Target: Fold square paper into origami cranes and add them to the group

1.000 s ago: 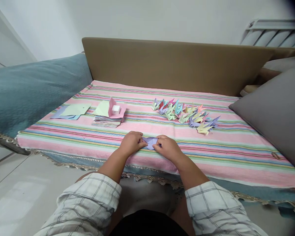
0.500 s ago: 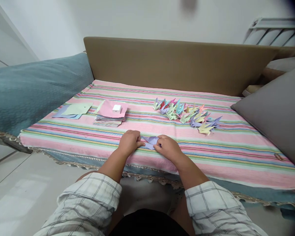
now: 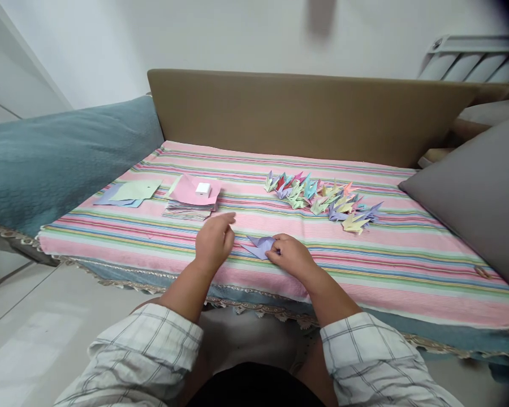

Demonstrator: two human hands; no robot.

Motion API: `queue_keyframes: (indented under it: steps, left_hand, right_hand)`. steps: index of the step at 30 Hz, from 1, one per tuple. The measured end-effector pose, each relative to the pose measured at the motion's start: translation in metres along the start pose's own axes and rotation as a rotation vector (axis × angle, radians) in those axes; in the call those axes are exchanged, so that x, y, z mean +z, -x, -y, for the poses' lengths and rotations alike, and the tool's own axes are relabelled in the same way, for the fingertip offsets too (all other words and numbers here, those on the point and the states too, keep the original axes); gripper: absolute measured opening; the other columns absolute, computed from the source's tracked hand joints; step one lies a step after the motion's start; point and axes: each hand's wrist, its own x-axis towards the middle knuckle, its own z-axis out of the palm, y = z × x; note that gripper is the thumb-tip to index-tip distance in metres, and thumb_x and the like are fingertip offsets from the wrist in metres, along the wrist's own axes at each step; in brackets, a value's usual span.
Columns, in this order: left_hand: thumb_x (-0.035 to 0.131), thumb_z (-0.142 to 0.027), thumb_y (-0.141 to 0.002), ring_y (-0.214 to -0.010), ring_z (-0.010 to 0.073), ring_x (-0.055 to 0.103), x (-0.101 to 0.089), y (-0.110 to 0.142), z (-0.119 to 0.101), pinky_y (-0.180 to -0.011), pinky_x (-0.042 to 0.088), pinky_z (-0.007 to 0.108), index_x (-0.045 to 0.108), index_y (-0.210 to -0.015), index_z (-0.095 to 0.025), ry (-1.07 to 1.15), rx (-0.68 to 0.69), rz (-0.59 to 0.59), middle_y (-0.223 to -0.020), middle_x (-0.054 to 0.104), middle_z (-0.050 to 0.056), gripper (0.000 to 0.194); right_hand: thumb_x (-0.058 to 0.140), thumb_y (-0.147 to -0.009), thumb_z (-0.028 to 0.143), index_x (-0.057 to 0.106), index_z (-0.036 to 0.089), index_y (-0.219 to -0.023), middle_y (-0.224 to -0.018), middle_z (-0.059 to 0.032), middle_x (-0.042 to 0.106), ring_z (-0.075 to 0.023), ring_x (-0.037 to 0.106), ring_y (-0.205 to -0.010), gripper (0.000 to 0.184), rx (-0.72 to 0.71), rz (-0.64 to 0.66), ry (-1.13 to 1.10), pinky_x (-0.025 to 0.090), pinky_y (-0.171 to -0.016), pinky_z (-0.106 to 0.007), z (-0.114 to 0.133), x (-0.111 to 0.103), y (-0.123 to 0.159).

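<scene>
A partly folded piece of purple origami paper (image 3: 258, 247) lies low over the striped cloth, its two pointed flaps spread toward the left. My right hand (image 3: 292, 253) pinches its right end between thumb and fingers. Just left of the paper, my left hand (image 3: 215, 242) is lifted off it, fingers stretched forward and holding nothing. Beyond my left hand sits a stack of square paper (image 3: 189, 211), topped by a pink sheet (image 3: 185, 190) with a small white box (image 3: 203, 189) on it. Several folded paper cranes (image 3: 322, 198) in mixed colours cluster at the back right.
The striped cloth (image 3: 152, 237) covers a sofa seat with a lace-trimmed front edge. Loose green and blue sheets (image 3: 136, 190) lie at the left by the blue armrest (image 3: 68, 152). A grey cushion (image 3: 479, 192) leans at the right, with a small brown object (image 3: 482, 272) nearby.
My left hand has let go of the purple paper and moved left and up, its fingers now extended. My right hand keeps its pinch, and the paper's left flaps stand apart.
</scene>
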Motion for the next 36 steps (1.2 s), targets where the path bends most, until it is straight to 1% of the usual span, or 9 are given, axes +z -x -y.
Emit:
queue_keyframes:
  steps: [3,5,9,12,15,21,25,31,36]
  left_hand:
    - [0.046,-0.01,-0.078,-0.097,0.0166,0.062,0.002,0.017,-0.022,-0.087,0.05,0.031,0.061,-0.094,-0.02,0.135,0.396,0.2,-0.104,0.068,0.005,0.024]
    - [0.046,-0.011,-0.079,-0.104,0.0185,0.059,0.008,0.029,-0.033,-0.093,0.047,0.034,0.062,-0.097,-0.019,0.127,0.47,0.326,-0.108,0.066,0.007,0.025]
    - [0.05,-0.015,-0.082,-0.104,0.0193,0.059,0.023,0.044,-0.037,-0.097,0.045,0.035,0.063,-0.099,-0.017,0.072,0.442,0.457,-0.107,0.066,0.009,0.021]
    - [0.049,-0.016,-0.084,-0.104,0.0188,0.058,0.028,0.045,-0.034,-0.097,0.045,0.035,0.063,-0.1,-0.018,0.068,0.429,0.479,-0.108,0.066,0.008,0.021]
    - [0.047,-0.02,-0.087,-0.102,0.0188,0.059,0.029,0.044,-0.032,-0.093,0.047,0.034,0.064,-0.099,-0.019,0.055,0.41,0.476,-0.107,0.066,0.007,0.022]
    - [0.05,-0.028,-0.087,-0.1,0.0212,0.06,0.037,0.04,-0.031,-0.089,0.049,0.036,0.061,-0.107,-0.019,-0.002,0.299,0.401,-0.118,0.062,0.008,0.025]
    - [0.056,-0.029,-0.084,-0.099,0.0214,0.06,0.042,0.035,-0.033,-0.088,0.048,0.036,0.062,-0.099,-0.019,0.037,0.189,0.404,-0.115,0.064,0.007,0.019]
    - [0.057,-0.027,-0.084,-0.094,0.0205,0.061,0.045,0.028,-0.034,-0.084,0.046,0.035,0.062,-0.094,-0.021,0.087,0.111,0.456,-0.103,0.067,0.005,0.013]
    - [0.064,-0.029,-0.079,-0.092,0.0221,0.06,0.044,0.027,-0.035,-0.083,0.045,0.035,0.061,-0.095,-0.021,0.067,0.121,0.506,-0.101,0.067,0.005,0.019]
  right_hand:
    - [0.058,-0.078,0.032,0.068,0.021,-0.068,-0.106,-0.0034,0.063,-0.0169,0.058,-0.093,0.018,-0.02,0.0,-0.025,0.041,-0.073,-0.025,-0.001,-0.001,0.0]
    - [0.058,-0.078,0.032,0.068,0.02,-0.069,-0.108,-0.005,0.063,-0.0176,0.058,-0.096,0.018,-0.03,-0.002,-0.052,0.042,-0.078,-0.026,-0.004,-0.001,0.0]
    - [0.06,-0.077,0.029,0.068,0.019,-0.073,-0.101,-0.0063,0.063,-0.0179,0.057,-0.095,0.013,-0.079,-0.012,-0.183,0.042,-0.081,-0.028,-0.012,-0.001,0.0]
    - [0.063,-0.074,0.026,0.066,0.019,-0.076,-0.09,-0.0034,0.064,-0.0167,0.057,-0.089,0.007,-0.164,-0.009,-0.318,0.042,-0.08,-0.028,-0.02,-0.004,0.0]
    - [0.065,-0.071,0.024,0.065,0.019,-0.077,-0.096,-0.0041,0.063,-0.0164,0.057,-0.087,0.008,-0.196,0.003,-0.381,0.043,-0.077,-0.028,-0.027,-0.006,0.001]
    - [0.061,-0.07,0.021,0.061,0.019,-0.096,-0.098,-0.0038,0.062,-0.0146,0.058,-0.082,0.025,-0.105,0.019,-0.487,0.044,-0.076,-0.028,-0.033,-0.006,0.004]
    - [0.059,-0.071,0.022,0.053,0.019,-0.104,-0.1,-0.0031,0.061,-0.0138,0.059,-0.084,0.034,-0.035,0.031,-0.636,0.045,-0.077,-0.028,-0.033,-0.005,0.006]
    - [0.053,-0.076,0.02,0.059,0.018,-0.096,-0.089,-0.0012,0.061,-0.012,0.054,-0.073,0.021,-0.138,0.044,-0.522,0.042,-0.069,-0.025,-0.033,-0.011,0.007]
    - [0.053,-0.075,0.015,0.063,0.019,-0.085,-0.092,-0.0026,0.062,-0.0133,0.054,-0.077,0.015,-0.259,0.023,-0.385,0.041,-0.072,-0.025,-0.034,-0.011,0.004]
